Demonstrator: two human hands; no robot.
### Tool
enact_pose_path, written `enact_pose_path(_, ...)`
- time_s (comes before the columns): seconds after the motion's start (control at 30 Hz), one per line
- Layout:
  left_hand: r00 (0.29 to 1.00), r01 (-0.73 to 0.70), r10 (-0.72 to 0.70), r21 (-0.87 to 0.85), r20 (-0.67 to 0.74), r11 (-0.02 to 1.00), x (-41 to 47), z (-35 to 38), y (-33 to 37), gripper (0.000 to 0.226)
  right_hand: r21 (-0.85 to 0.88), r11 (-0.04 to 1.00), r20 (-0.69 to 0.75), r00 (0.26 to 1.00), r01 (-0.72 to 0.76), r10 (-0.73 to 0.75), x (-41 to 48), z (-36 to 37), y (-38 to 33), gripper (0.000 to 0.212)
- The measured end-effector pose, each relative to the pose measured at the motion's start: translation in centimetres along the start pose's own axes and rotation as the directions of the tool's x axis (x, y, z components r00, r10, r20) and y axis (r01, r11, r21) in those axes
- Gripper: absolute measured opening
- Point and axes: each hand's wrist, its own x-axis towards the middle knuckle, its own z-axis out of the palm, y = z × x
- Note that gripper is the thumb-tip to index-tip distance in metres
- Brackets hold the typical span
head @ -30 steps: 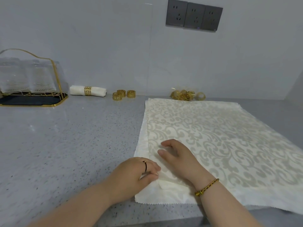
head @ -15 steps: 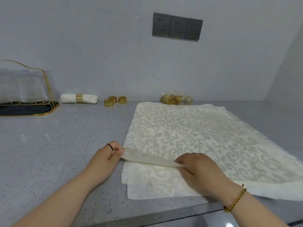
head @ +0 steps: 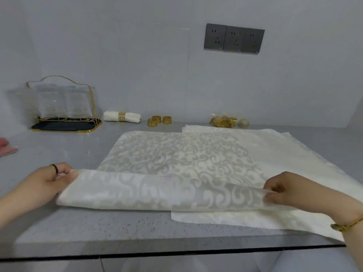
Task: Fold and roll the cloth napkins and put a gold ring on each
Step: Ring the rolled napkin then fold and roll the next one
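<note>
Left hand [head: 43, 185] and right hand [head: 290, 190] are wide apart now. Half a second back they sat close together at the near left corner. Now each one pinches its own end of the top napkin [head: 176, 152] along the near edge, thumb and curled fingers clamped on the cloth.

That edge is up off the countertop [head: 82, 224], hanging in a soft curl between the two hands, its paler side turned toward us. The top napkin has slid left, too. It no longer squares with the lower napkin [head: 298, 152], which now shows on the right, along the far edge, and as a zigzag-cut strip under the lifted cloth.

The right hand sits over that lower napkin, with a gold bracelet [head: 346, 226] on its wrist. The raised curl hides the lower napkin's near left corner, and how many layers lie beneath, I can't tell.

Back along the wall there's a rolled napkin [head: 112, 116] already wearing its gold ring [head: 121, 116], with three loose gold rings [head: 159, 121] just beside it. A heap of gold rings [head: 223, 121] sits just past the lower napkin's far edge, a pale ring [head: 243, 123] next to it.

Far left, a gold wire rack [head: 64, 126] holds glasses [head: 64, 104]. A pink thing [head: 5, 147] pokes in at the frame edge, and wall sockets [head: 233, 39] sit above.
</note>
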Motion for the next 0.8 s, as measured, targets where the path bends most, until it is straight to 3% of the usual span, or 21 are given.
enact_pose_path(0.1,0.998,0.016,-0.013,0.043,-0.059,0.999,1.6,-1.6,-3.5,0.019,0.038,0.999,0.062,0.998,-0.034,0.031,0.4,-1.5,-0.2,0.043)
enact_pose_path(0.27,0.989,0.059,-0.045,0.095,-0.141,0.994,1.9,0.4,-0.3,0.024,0.001,0.995,-0.078,0.992,-0.102,0.102,3.5,-1.8,0.1,0.033)
enact_pose_path(0.33,0.992,0.064,-0.035,0.239,-0.122,0.969,3.0,1.3,-0.4,0.019,0.06,0.986,-0.143,0.976,-0.154,0.162,5.0,-1.4,0.1,0.026)
enact_pose_path(0.4,0.996,0.086,-0.058,0.473,-0.073,0.877,4.1,1.8,-0.4,0.017,0.092,0.975,-0.199,0.956,-0.201,0.216,6.5,-0.9,0.0,0.02)
enact_pose_path(0.47,0.998,0.068,-0.049,0.582,-0.049,0.81,5.3,2.6,-0.3,0.021,0.102,0.966,-0.235,0.938,-0.238,0.256,8.0,-0.3,-0.1,0.017)
enact_pose_path(0.67,0.991,0.133,-0.103,0.506,-0.086,0.852,8.7,3.9,-0.7,0.018,0.224,0.943,-0.366,0.876,-0.245,0.315,11.5,1.9,0.6,0.024)
enact_pose_path(0.8,0.988,0.149,-0.114,0.49,-0.101,0.859,10.5,4.3,-1.5,0.02,0.207,0.946,-0.352,0.883,-0.251,0.311,13.6,2.2,1.3,0.032)
